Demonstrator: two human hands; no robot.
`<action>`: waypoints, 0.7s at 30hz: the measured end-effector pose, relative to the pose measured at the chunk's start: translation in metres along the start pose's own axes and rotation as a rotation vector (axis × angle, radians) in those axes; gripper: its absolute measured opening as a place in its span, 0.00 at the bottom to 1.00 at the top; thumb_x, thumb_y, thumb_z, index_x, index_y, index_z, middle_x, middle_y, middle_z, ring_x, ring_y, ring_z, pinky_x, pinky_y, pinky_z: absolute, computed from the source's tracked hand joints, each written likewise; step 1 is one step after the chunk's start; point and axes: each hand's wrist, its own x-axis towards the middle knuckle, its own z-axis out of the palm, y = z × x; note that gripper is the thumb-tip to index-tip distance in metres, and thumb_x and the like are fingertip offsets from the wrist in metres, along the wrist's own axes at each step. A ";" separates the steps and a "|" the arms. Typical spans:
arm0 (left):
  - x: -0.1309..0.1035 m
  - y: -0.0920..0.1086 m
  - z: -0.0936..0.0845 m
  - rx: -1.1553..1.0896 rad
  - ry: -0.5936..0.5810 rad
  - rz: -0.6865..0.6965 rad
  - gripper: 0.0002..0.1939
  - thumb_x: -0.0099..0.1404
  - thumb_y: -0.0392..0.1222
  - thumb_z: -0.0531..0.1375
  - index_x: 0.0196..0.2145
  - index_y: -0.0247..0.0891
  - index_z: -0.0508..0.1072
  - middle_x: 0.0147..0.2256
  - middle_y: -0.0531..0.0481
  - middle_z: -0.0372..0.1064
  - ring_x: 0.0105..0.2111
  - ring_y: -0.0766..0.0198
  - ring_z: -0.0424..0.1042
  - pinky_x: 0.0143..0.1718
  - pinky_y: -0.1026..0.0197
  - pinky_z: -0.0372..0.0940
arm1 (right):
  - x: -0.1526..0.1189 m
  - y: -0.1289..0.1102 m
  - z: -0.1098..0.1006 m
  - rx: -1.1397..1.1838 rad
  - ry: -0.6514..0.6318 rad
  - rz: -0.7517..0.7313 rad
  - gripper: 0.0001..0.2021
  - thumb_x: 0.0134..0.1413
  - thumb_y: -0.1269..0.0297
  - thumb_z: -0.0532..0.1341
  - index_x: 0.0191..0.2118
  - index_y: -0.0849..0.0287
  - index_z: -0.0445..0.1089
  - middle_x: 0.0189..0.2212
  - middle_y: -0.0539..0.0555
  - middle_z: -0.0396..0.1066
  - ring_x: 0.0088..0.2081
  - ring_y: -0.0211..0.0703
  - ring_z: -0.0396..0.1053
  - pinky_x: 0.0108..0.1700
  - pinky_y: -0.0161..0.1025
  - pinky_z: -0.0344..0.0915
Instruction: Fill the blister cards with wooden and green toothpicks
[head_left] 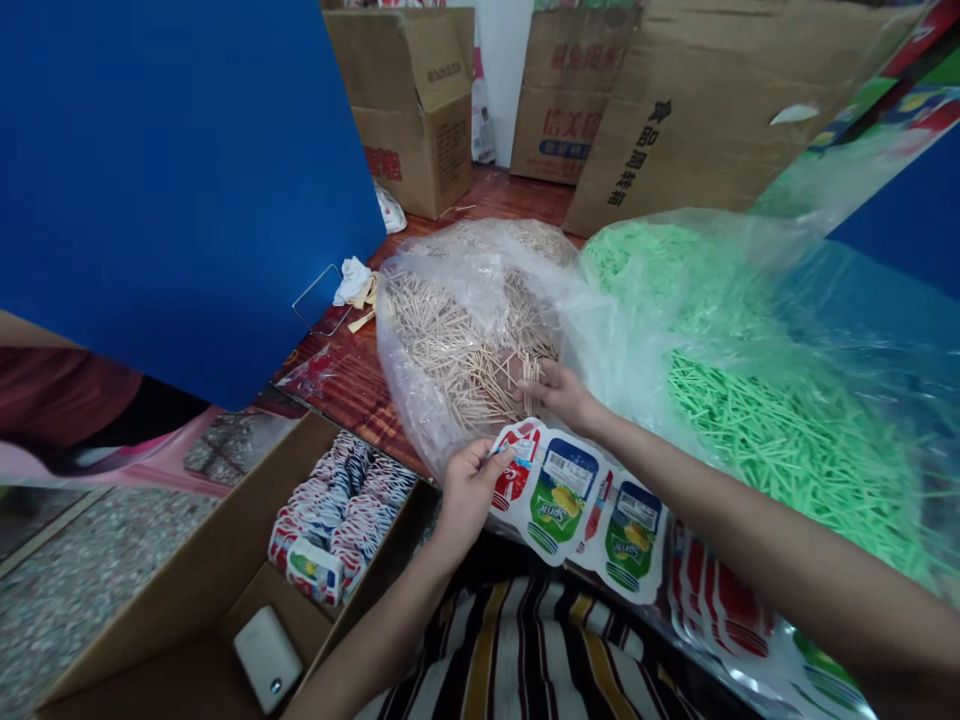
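Observation:
My left hand (pixel 469 492) pinches the left end of a strip of printed drink pouches (pixel 559 495), red and green, lying across my lap. My right hand (pixel 559 393) is at the front edge of a clear plastic bag of pale sticks (pixel 442 335), its fingers closed on a few of the sticks. More red pouches (pixel 724 595) lie in an overlapping row under my right forearm. Right of the pale sticks, a second clear bag holds bright green sticks (pixel 750 440).
An open cardboard box (pixel 142 600) at the lower left holds stacked pouches (pixel 337 520) and a white device (pixel 268 658). A blue panel (pixel 180 180) rises at the left. Cardboard cartons (pixel 450 150) stand behind. A bent wire and white tissue (pixel 351 280) lie on the reddish table (pixel 349 370).

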 end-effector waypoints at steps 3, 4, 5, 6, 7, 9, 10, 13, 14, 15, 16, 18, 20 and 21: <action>0.001 0.002 0.001 -0.045 0.004 -0.024 0.11 0.54 0.46 0.64 0.30 0.34 0.73 0.22 0.53 0.73 0.19 0.68 0.68 0.23 0.66 0.65 | -0.003 -0.001 -0.001 0.020 -0.063 0.090 0.28 0.42 0.66 0.66 0.50 0.56 0.56 0.20 0.44 0.69 0.20 0.38 0.67 0.25 0.36 0.66; 0.001 0.002 0.002 -0.054 0.001 -0.027 0.11 0.54 0.46 0.65 0.30 0.34 0.73 0.22 0.53 0.73 0.18 0.67 0.68 0.22 0.66 0.65 | -0.005 -0.003 -0.002 0.030 -0.099 0.125 0.31 0.41 0.68 0.66 0.52 0.56 0.55 0.20 0.44 0.69 0.20 0.37 0.67 0.25 0.35 0.65; 0.001 0.003 0.002 -0.060 -0.002 -0.026 0.11 0.54 0.46 0.65 0.30 0.34 0.73 0.21 0.53 0.73 0.18 0.67 0.69 0.22 0.66 0.65 | -0.007 -0.005 -0.003 0.050 -0.131 0.164 0.32 0.40 0.69 0.67 0.53 0.56 0.55 0.21 0.44 0.69 0.20 0.36 0.67 0.25 0.34 0.65; 0.001 0.004 0.002 -0.063 -0.005 -0.023 0.11 0.54 0.46 0.65 0.29 0.34 0.73 0.21 0.53 0.73 0.18 0.68 0.69 0.22 0.66 0.65 | -0.009 -0.007 -0.004 0.085 -0.152 0.201 0.31 0.41 0.68 0.67 0.53 0.57 0.57 0.21 0.44 0.70 0.20 0.36 0.67 0.25 0.34 0.65; 0.001 0.004 0.002 -0.066 -0.008 -0.019 0.11 0.54 0.46 0.65 0.29 0.34 0.73 0.21 0.53 0.73 0.18 0.68 0.69 0.22 0.66 0.65 | -0.010 -0.010 -0.006 0.140 -0.157 0.235 0.28 0.42 0.67 0.67 0.51 0.57 0.59 0.21 0.45 0.70 0.21 0.36 0.67 0.24 0.33 0.65; 0.002 0.004 0.002 -0.070 -0.008 -0.013 0.11 0.54 0.45 0.65 0.30 0.34 0.73 0.21 0.53 0.73 0.18 0.68 0.69 0.22 0.66 0.65 | -0.013 -0.015 -0.007 0.276 -0.113 0.272 0.20 0.43 0.64 0.67 0.44 0.58 0.63 0.23 0.47 0.71 0.22 0.36 0.69 0.25 0.33 0.67; 0.003 0.004 0.002 -0.072 -0.008 -0.014 0.11 0.54 0.45 0.65 0.30 0.34 0.73 0.21 0.53 0.73 0.18 0.68 0.69 0.22 0.66 0.65 | -0.015 -0.018 -0.008 0.339 -0.071 0.260 0.17 0.43 0.64 0.68 0.40 0.58 0.64 0.23 0.47 0.71 0.23 0.36 0.70 0.27 0.34 0.68; 0.004 0.001 0.002 -0.067 -0.011 -0.027 0.11 0.54 0.45 0.65 0.30 0.34 0.73 0.21 0.53 0.73 0.18 0.68 0.69 0.21 0.66 0.64 | -0.021 -0.031 -0.007 0.481 0.040 0.110 0.14 0.44 0.63 0.68 0.36 0.57 0.65 0.26 0.47 0.72 0.29 0.39 0.73 0.35 0.37 0.71; 0.005 0.000 0.003 -0.066 -0.013 -0.034 0.11 0.54 0.45 0.65 0.30 0.34 0.73 0.21 0.53 0.73 0.18 0.68 0.69 0.20 0.66 0.64 | -0.024 -0.037 -0.006 0.506 0.060 0.041 0.14 0.44 0.63 0.68 0.36 0.57 0.65 0.27 0.47 0.72 0.31 0.39 0.74 0.37 0.37 0.71; 0.005 0.000 0.003 -0.066 -0.018 -0.040 0.11 0.54 0.45 0.65 0.30 0.34 0.73 0.22 0.53 0.73 0.17 0.68 0.69 0.20 0.66 0.64 | -0.027 -0.042 -0.004 0.524 0.069 -0.023 0.13 0.45 0.62 0.68 0.36 0.56 0.65 0.28 0.47 0.73 0.33 0.40 0.74 0.38 0.38 0.71; 0.005 -0.001 0.004 -0.070 -0.024 -0.046 0.11 0.54 0.45 0.65 0.30 0.34 0.73 0.22 0.52 0.73 0.17 0.68 0.68 0.20 0.66 0.64 | -0.031 -0.048 -0.003 0.537 0.068 -0.077 0.13 0.46 0.62 0.67 0.36 0.55 0.65 0.28 0.47 0.73 0.35 0.41 0.74 0.39 0.38 0.71; 0.006 -0.001 0.006 -0.086 -0.039 -0.056 0.11 0.54 0.45 0.65 0.30 0.34 0.73 0.21 0.53 0.73 0.17 0.68 0.69 0.21 0.66 0.64 | -0.038 -0.057 0.001 0.540 0.052 -0.153 0.12 0.48 0.62 0.66 0.37 0.54 0.64 0.30 0.46 0.73 0.38 0.41 0.74 0.42 0.39 0.71; 0.005 0.000 0.009 -0.116 -0.056 -0.073 0.12 0.53 0.45 0.66 0.29 0.33 0.73 0.21 0.52 0.73 0.18 0.68 0.69 0.22 0.66 0.64 | -0.043 -0.061 0.005 0.523 0.016 -0.196 0.11 0.49 0.62 0.65 0.37 0.54 0.63 0.30 0.47 0.72 0.40 0.42 0.73 0.43 0.40 0.70; 0.005 0.001 0.011 -0.136 -0.064 -0.084 0.12 0.52 0.45 0.66 0.29 0.33 0.73 0.21 0.52 0.73 0.18 0.68 0.69 0.22 0.66 0.64 | -0.045 -0.061 0.006 0.511 -0.006 -0.206 0.11 0.50 0.61 0.65 0.37 0.54 0.63 0.30 0.47 0.72 0.40 0.42 0.73 0.43 0.41 0.70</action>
